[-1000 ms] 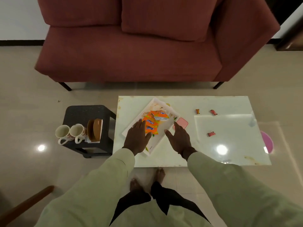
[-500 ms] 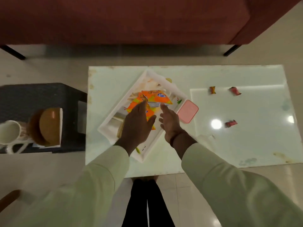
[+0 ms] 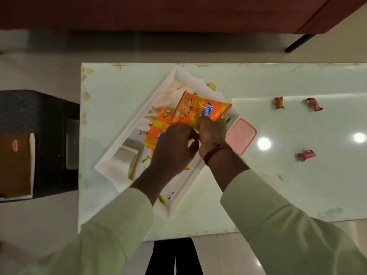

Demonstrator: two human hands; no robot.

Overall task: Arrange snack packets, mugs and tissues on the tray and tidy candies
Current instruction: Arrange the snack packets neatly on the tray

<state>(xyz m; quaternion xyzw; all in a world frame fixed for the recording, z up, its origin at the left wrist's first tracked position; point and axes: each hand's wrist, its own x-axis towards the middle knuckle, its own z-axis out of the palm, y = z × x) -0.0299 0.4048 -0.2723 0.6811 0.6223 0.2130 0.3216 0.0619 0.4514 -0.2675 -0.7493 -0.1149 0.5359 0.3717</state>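
Observation:
A white rectangular tray (image 3: pixel 129 133) lies at an angle on the pale glass table (image 3: pixel 123 82). Orange snack packets sit in it. My right hand (image 3: pixel 212 135) pinches the near edge of the top orange packet (image 3: pixel 196 112). My left hand (image 3: pixel 174 149) rests on a second orange packet (image 3: pixel 158 128) beside it, fingers curled over it. Three wrapped candies lie on the table to the right: one (image 3: pixel 279 102), another (image 3: pixel 313 104), and a third (image 3: pixel 305 155). A tissue box (image 3: pixel 16 165) stands on the black stool at left. No mugs are in view.
A pink lid or small box (image 3: pixel 241 135) lies just right of the tray. The black stool (image 3: pixel 53 139) stands close to the table's left edge. A dark red sofa (image 3: pixel 178 12) runs along the far side, with one leg (image 3: pixel 297 42) near the table.
The camera has come closer and lower. Both hands have moved from the tray's near edge onto the snack packets and closed on them; the top packet is lifted and turned.

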